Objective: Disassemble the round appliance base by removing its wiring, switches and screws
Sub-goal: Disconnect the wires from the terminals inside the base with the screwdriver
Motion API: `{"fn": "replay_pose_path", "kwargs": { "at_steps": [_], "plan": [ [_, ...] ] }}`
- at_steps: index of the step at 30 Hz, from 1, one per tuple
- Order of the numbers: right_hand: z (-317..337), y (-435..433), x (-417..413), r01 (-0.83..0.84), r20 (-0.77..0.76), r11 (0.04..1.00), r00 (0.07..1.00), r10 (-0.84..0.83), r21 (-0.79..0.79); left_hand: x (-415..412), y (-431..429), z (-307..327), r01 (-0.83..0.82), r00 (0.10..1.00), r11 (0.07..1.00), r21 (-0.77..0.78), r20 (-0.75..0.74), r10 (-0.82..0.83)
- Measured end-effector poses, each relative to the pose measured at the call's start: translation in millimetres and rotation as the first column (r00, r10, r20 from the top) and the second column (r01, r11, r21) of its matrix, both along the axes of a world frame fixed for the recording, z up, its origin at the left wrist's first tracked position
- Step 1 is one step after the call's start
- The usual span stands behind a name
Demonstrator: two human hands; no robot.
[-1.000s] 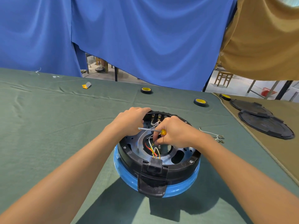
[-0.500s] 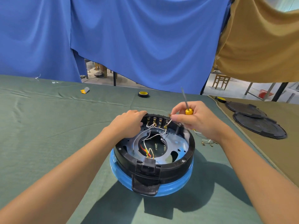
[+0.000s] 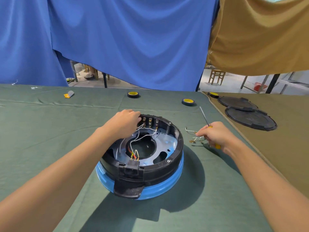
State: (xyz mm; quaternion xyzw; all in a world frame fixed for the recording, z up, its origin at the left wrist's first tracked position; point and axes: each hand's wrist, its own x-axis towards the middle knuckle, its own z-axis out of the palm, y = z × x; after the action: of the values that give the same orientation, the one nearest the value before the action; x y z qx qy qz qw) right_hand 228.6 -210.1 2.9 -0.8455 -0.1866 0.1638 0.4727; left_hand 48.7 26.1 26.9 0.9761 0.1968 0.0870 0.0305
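The round base sits on the worktop, partly stripped: freed wires lie beside it, where the right hand closes its grip round the screwdriver. The left hand grips the base's far rim. Inner wiring, switch terminals and screws remain.

Bright light; hard shadows fall toward the camera (edges bow), background seemingly soft.
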Motion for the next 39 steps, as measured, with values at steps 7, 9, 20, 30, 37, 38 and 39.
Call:
{"fn": "replay_pose_path", "kwargs": {
  "at_steps": [7,9,20,30,37,38,39],
  "plan": [
    [-19,5,12,0.049,0.168,0.987,0.986,-0.023,-0.151,5,3,2,-0.017,1.0,0.998,-0.067,-0.006,0.017],
    [-23,8,14,0.068,0.246,0.972,0.969,-0.011,-0.224,7,5,2,-0.009,1.0,0.995,-0.101,0.007,0.009],
    [-13,9,7,0.085,0.383,0.95,0.923,0.038,-0.301,6,17,8,0.03,1.0,0.979,-0.199,0.014,-0.027],
    [60,21,-57,-0.395,0.429,0.868,0.757,0.493,-0.301,0,24,12,0.049,0.997,0.967,-0.25,0.074,-0.031],
    [60,36,-66,-0.413,0.484,0.827,0.673,0.559,-0.381,-3,32,11,0.1,0.992,0.931,-0.352,0.108,-0.066],
    [59,38,-65,-0.407,0.484,0.833,0.681,0.55,-0.375,-4,32,10,0.115,0.99,0.918,-0.38,0.117,-0.075],
    [58,39,-64,-0.399,0.486,0.838,0.686,0.542,-0.372,-4,31,10,0.13,0.988,0.906,-0.403,0.125,-0.086]
  ]
}}
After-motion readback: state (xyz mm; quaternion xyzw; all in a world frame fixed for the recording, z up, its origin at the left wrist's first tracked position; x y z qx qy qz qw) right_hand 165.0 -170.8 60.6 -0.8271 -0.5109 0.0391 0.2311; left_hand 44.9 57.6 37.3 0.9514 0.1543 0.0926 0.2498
